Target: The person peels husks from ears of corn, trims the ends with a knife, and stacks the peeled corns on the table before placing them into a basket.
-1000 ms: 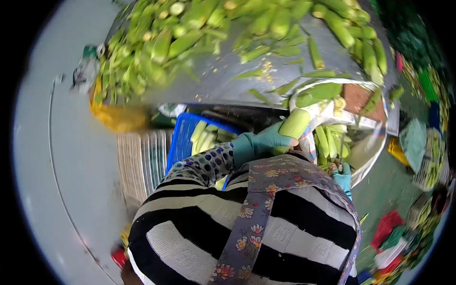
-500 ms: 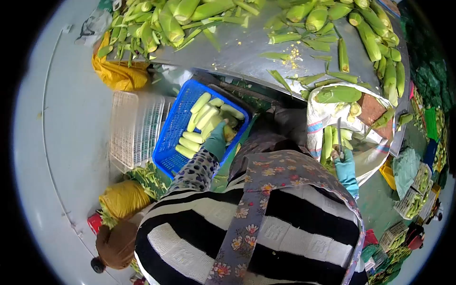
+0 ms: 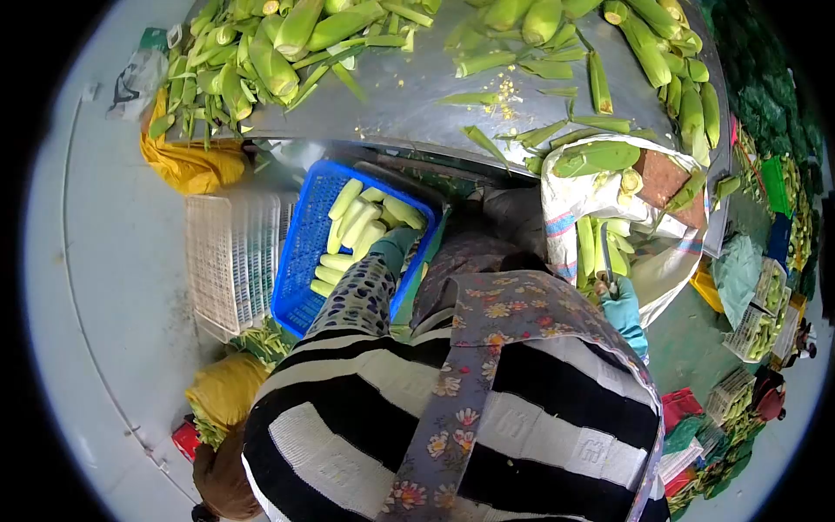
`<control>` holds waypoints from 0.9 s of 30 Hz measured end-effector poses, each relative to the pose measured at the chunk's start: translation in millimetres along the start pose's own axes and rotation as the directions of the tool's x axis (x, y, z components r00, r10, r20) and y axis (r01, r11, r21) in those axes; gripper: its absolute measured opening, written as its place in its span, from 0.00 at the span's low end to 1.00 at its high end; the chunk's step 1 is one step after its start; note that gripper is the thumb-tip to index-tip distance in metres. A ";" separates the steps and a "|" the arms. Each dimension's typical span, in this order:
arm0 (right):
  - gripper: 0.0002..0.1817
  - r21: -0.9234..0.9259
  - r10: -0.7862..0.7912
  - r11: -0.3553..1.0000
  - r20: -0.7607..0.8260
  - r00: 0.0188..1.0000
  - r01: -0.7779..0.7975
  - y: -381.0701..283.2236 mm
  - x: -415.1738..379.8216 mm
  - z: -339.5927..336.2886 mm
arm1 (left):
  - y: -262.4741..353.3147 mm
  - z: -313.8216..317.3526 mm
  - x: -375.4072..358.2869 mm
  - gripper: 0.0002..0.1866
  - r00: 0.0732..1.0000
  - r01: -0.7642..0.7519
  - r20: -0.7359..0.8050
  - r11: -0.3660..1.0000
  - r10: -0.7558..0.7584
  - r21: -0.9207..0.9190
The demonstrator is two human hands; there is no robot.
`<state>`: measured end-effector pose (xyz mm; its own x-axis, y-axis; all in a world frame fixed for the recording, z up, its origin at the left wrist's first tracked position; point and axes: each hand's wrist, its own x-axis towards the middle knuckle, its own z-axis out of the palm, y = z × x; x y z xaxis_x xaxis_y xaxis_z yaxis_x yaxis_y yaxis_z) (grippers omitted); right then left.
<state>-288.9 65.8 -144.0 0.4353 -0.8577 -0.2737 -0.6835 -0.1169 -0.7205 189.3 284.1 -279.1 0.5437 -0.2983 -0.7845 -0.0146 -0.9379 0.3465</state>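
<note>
My left hand (image 3: pixel 397 247), in a teal glove, reaches down into the blue plastic basket (image 3: pixel 291 277) at its right side. Husked pale corn ears (image 3: pixel 355 219) lie in the basket, some right at this hand; its fingers are mostly hidden, and I cannot tell whether it grips one. My right hand (image 3: pixel 620 306), in a light blue glove, is closed round a knife (image 3: pixel 606 250) whose narrow blade points up toward the table. That hand is over the near side of a white woven sack (image 3: pixel 561 196), with green husks (image 3: pixel 586 245) beside the blade.
Ahead stands a metal table (image 3: pixel 383 109) with heaps of unhusked corn (image 3: pixel 274 65) and loose husks. White crates (image 3: pixel 230 261) are stacked left of the basket. A yellow sack (image 3: pixel 228 387) and another person (image 3: pixel 228 474) are behind on the left. More crates (image 3: pixel 757 335) line the right.
The view has shifted, so table and sack sit further left. My left hand has gone deeper into the basket, and its fingers are now hidden. My right hand still holds the knife at the sack.
</note>
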 end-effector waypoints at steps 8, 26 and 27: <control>0.15 -0.181 -0.041 0.983 -0.014 0.999 0.037 17.0 21.0 16.2 | 144.8 -114.5 -93.4 0.24 0.856 0.042 0.397 0.721 0.331 -0.691; 0.19 0.267 0.348 0.924 -0.295 0.890 -0.273 -77.0 22.7 34.2 | 511.6 -177.1 83.3 0.44 0.376 -0.926 -0.617 0.313 0.692 -0.213; 0.18 0.285 0.366 0.915 -0.284 0.886 -0.286 -86.9 22.6 35.6 | 506.3 -175.4 76.0 0.42 0.371 -0.905 -0.608 0.127 0.702 -0.406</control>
<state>-198.8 74.4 -110.3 -0.0305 -0.9450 -0.3255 -0.5825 0.2815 -0.7625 370.4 -182.4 -73.2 0.7020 -0.6612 0.2645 -0.1535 0.2222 0.9628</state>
